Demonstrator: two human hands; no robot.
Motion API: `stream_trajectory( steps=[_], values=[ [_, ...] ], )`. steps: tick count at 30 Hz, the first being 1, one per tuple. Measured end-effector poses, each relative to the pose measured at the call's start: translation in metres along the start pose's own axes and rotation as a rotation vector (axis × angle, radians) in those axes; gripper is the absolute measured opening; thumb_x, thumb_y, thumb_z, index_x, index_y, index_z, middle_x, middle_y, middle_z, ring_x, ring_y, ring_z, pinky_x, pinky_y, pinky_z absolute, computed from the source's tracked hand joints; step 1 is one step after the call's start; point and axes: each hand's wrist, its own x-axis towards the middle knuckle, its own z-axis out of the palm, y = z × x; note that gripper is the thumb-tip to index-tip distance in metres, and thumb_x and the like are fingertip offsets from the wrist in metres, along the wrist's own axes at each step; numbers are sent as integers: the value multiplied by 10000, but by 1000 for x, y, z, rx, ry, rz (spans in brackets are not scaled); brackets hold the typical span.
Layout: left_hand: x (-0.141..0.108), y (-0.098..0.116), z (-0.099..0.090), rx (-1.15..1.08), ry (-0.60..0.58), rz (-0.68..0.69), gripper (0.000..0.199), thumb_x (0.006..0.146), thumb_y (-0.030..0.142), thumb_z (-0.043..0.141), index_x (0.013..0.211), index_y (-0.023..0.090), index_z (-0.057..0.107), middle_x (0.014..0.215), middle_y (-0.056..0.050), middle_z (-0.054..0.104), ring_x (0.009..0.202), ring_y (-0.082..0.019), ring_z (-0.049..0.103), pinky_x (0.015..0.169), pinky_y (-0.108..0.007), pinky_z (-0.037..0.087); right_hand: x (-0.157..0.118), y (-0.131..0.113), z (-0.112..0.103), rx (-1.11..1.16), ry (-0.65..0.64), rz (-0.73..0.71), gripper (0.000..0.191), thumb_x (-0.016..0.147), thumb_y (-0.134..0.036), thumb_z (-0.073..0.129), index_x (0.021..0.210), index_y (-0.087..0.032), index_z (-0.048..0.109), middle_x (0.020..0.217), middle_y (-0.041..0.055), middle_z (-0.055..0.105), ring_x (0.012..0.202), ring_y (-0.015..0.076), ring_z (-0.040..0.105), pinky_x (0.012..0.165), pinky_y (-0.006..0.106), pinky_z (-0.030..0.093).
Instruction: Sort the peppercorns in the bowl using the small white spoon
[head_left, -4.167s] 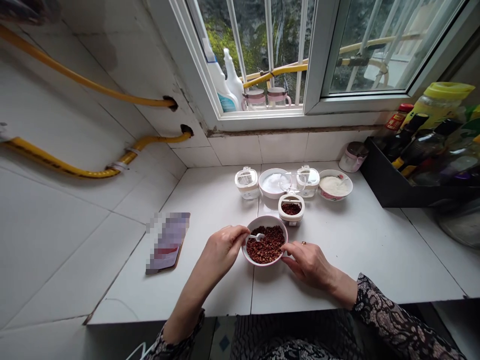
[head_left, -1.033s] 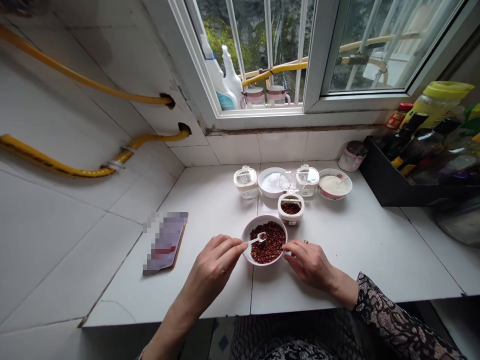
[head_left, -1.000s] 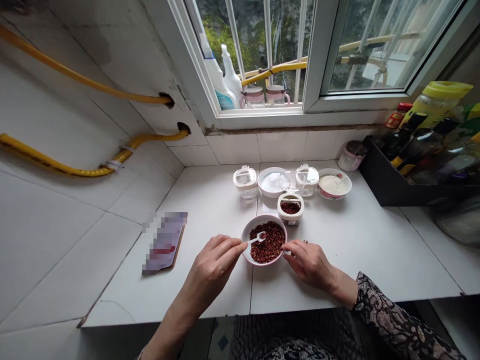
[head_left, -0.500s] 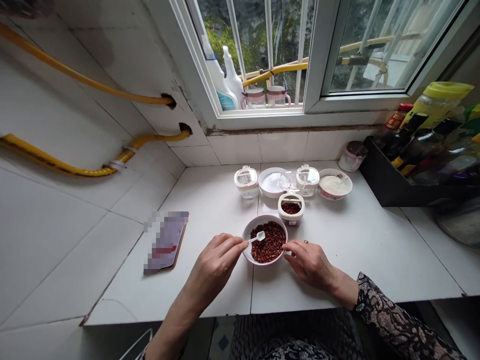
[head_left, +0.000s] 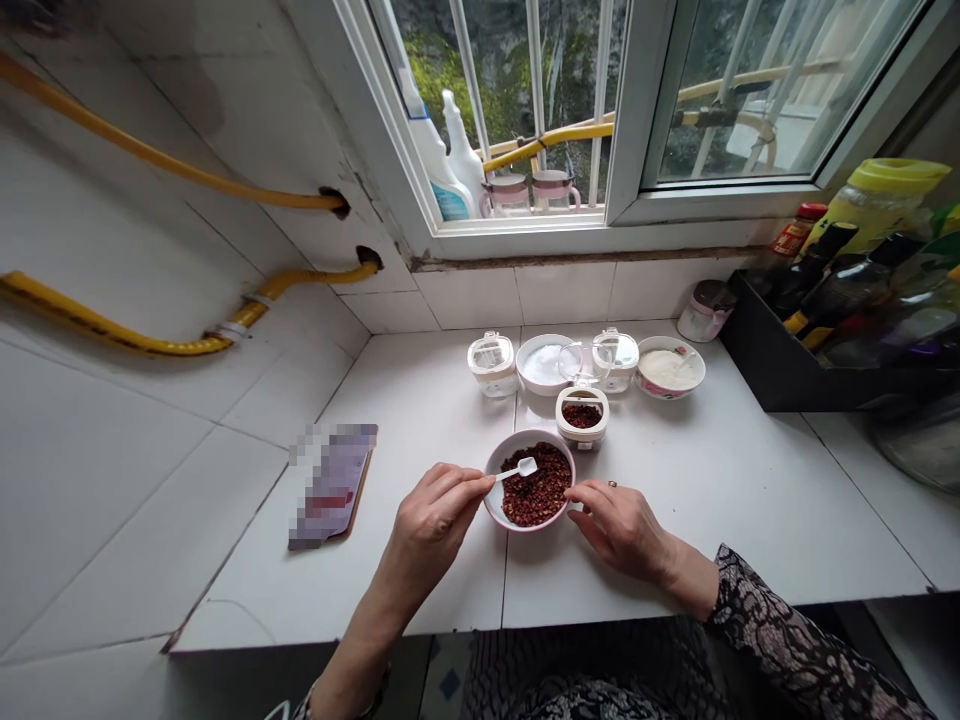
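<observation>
A white bowl point(head_left: 491, 507) with a pink rim holds dark red peppercorns point(head_left: 540, 495) on the counter. My left hand point(head_left: 441, 515) pinches the handle of a small white spoon point(head_left: 527, 467), whose head is over the peppercorns. At the bowl's right rim, my right hand point(head_left: 619, 525) grips the edge between thumb and fingers. Just behind the bowl stands a small clear jar point(head_left: 583, 435) with its lid raised and peppercorns inside.
Behind are a lidded clear jar point(head_left: 493, 370), a bowl of white grains point(head_left: 546, 366), another jar point(head_left: 616, 362) and a flowered bowl point(head_left: 670, 372). A phone point(head_left: 337, 485) lies left. A black bin point(head_left: 787, 375) of bottles stands right.
The spoon in my left hand has moved slightly to the right and up over the peppercorns. My right hand and the bowl have stayed in place.
</observation>
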Motion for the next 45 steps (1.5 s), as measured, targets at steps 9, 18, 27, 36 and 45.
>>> stream_trajectory(
  steps=[9, 18, 27, 36, 45],
  values=[
    [5, 3, 20, -16, -49, 32, 143, 982, 110, 565, 1004, 184, 685, 885, -47, 751, 795, -165, 639, 688, -267, 536, 0, 0, -1, 4, -4, 1, 248, 1005, -148, 487, 1251, -160, 518, 957, 109, 737, 769, 187, 712, 623, 271, 576],
    [-7, -1, 22, -62, 48, -154, 118, 952, 164, 639, 955, 232, 735, 849, -14, 774, 768, -174, 670, 714, -338, 523, -1, 0, 0, -4, -15, 3, 245, 1007, -162, 483, 1250, -157, 516, 954, 116, 735, 760, 201, 707, 610, 282, 567],
    [-10, 1, 21, -212, 159, -248, 108, 927, 173, 677, 941, 236, 763, 844, -23, 771, 788, -177, 691, 697, -325, 581, -2, 1, 0, 9, -25, 10, 247, 1006, -160, 487, 1252, -167, 509, 971, 107, 736, 780, 199, 712, 627, 280, 574],
    [9, -2, 12, -215, 173, -271, 62, 920, 211, 701, 924, 227, 761, 828, -25, 763, 778, -177, 694, 694, -328, 588, -2, 0, 1, 11, -17, 14, 251, 1000, -159, 493, 1249, -159, 518, 959, 107, 725, 744, 185, 701, 608, 272, 559],
    [61, 2, 19, 5, 188, -1, 112, 951, 137, 643, 967, 209, 727, 866, -31, 762, 791, -175, 657, 711, -332, 570, -1, -1, 2, -15, -9, 11, 216, 1025, -174, 456, 1232, -158, 516, 951, 103, 726, 756, 186, 708, 614, 279, 563]
  ],
)
